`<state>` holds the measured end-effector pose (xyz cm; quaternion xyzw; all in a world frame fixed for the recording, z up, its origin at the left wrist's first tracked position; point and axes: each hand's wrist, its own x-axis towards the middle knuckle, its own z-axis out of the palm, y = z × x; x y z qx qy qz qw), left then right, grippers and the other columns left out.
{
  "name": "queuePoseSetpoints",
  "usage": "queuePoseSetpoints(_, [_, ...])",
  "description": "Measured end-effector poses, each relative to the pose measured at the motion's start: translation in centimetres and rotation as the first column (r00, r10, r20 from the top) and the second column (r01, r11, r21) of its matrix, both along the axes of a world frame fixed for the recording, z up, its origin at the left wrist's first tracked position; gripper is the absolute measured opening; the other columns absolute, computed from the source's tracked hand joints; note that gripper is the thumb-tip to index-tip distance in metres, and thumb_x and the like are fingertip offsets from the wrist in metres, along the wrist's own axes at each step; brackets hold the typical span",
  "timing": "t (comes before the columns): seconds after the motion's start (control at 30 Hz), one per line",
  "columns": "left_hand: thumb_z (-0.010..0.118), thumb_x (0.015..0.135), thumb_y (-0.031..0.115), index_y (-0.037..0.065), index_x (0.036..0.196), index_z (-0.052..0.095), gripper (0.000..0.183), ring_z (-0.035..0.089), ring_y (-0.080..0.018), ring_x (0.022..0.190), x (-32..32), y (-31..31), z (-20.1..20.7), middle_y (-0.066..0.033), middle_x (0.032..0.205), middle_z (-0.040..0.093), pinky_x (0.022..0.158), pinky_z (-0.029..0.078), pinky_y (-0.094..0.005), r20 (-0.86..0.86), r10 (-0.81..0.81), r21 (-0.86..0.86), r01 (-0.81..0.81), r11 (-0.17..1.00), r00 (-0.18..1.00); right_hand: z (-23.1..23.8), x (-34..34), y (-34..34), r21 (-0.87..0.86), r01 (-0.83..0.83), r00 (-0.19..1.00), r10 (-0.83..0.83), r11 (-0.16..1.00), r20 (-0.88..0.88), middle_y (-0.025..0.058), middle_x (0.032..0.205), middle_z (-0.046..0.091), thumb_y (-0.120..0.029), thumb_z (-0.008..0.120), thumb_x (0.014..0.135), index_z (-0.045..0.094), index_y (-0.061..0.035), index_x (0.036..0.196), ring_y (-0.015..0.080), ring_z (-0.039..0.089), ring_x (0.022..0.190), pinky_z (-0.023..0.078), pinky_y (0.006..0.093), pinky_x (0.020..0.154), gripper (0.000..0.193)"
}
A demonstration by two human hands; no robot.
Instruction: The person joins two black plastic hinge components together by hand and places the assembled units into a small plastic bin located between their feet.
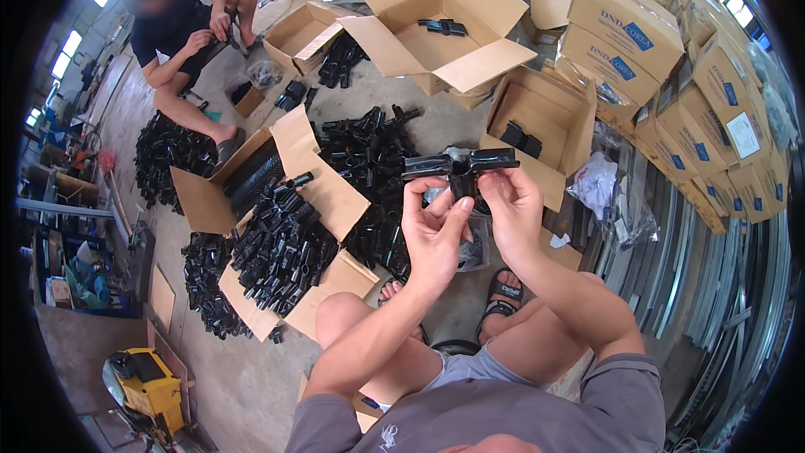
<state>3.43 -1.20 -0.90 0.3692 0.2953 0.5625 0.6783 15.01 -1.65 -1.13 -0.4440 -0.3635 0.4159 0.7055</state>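
Note:
Up in front of me, both hands hold a black T-shaped plastic part (459, 166), its long bar level and its short stem pointing down. My left hand (436, 235) grips its left side and the stem, with the thumb near the stem's lower end. My right hand (513, 216) closes on the right side. Beyond them lies a heap of loose black plastic parts (360, 151). An open cardboard box (201, 201) at the left overflows with more of these parts. The fingers partly hide the held part's underside.
A large open carton (394, 42) with a few black parts inside stands ahead. Another box (545, 105) sits to its right. Stacked sealed cartons (620, 33) and long metal profiles (679, 285) line the right. A co-worker (168, 33) sits at far left, handling something dark. A yellow machine (147, 386) stands lower left.

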Motion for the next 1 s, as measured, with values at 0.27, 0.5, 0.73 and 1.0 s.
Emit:
queuePoseSetpoints(0.27, [0.066,0.095,0.003,0.009,0.119,0.040,0.036,0.055,-0.0064,0.066,-0.1,-0.1,0.0,-0.0135,0.110,0.068,0.051,0.045,-0.0202,0.005,-0.004,-0.002,0.004,1.000,1.000,-0.2,0.1,-0.6,-0.013,-0.006,0.998,0.006,1.000,0.057,0.0078,0.104,0.070,-0.005,0.068,0.094,0.066,0.0040,0.112,0.0120,0.065,0.093,0.051,0.0266,0.085,0.020])
queuePoseSetpoints(0.5, [0.066,0.095,0.002,0.009,0.118,0.040,0.036,0.056,-0.0062,0.067,-0.2,0.5,0.2,-0.0137,0.109,0.068,0.052,0.045,-0.0196,0.012,0.017,0.005,-0.017,1.000,1.000,0.6,-0.2,-0.1,0.028,-0.012,1.000,0.012,1.000,0.027,0.0073,0.105,0.070,-0.001,0.069,0.093,0.068,0.0041,0.111,0.0112,0.065,0.094,0.051,0.0258,0.086,0.019])
queuePoseSetpoints(0.73, [0.066,0.095,0.002,0.009,0.118,0.040,0.036,0.057,-0.0062,0.069,-0.4,0.4,0.0,-0.0148,0.111,0.069,0.053,0.046,-0.0191,-0.009,0.004,0.031,-0.004,1.000,1.000,0.3,0.2,0.0,-0.037,-0.031,0.999,0.032,0.999,0.009,0.0070,0.106,0.069,0.000,0.068,0.093,0.069,0.0041,0.110,0.0114,0.065,0.094,0.051,0.0254,0.086,0.018])
queuePoseSetpoints(1.0, [0.067,0.094,0.002,0.009,0.118,0.040,0.037,0.058,-0.0065,0.069,-0.3,0.1,0.1,-0.0145,0.111,0.069,0.053,0.046,-0.0200,-0.028,-0.008,0.037,0.009,0.999,1.000,0.4,0.4,-0.5,-0.006,-0.029,0.999,0.029,1.000,0.039,0.0073,0.107,0.069,0.001,0.067,0.094,0.069,0.0038,0.108,0.0124,0.065,0.098,0.052,0.0266,0.087,0.015])
